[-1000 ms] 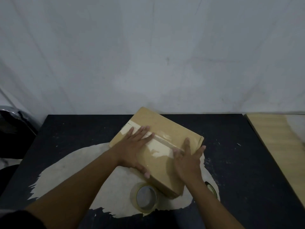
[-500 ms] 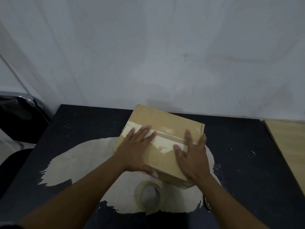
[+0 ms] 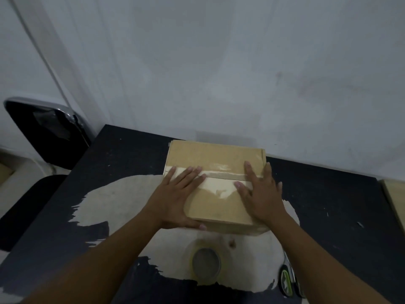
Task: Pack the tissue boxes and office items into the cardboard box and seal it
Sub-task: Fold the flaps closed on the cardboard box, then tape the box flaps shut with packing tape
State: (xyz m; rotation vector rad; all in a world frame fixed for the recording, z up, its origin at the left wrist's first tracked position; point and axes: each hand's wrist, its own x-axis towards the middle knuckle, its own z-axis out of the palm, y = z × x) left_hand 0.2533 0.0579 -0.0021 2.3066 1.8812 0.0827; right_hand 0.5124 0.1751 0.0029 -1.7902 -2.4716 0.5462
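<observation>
Both hands flat on cardboard box (image 3: 215,170), long axis left-right.

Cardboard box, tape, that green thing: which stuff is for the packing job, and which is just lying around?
For the job:
- cardboard box, closed, with a tape strip along its seam
- left hand and right hand, both flat on the box
- tape roll, on the table near the box

Just lying about:
- green-and-black object, too blurred to name
- black chair beside the table
- wooden board
</observation>
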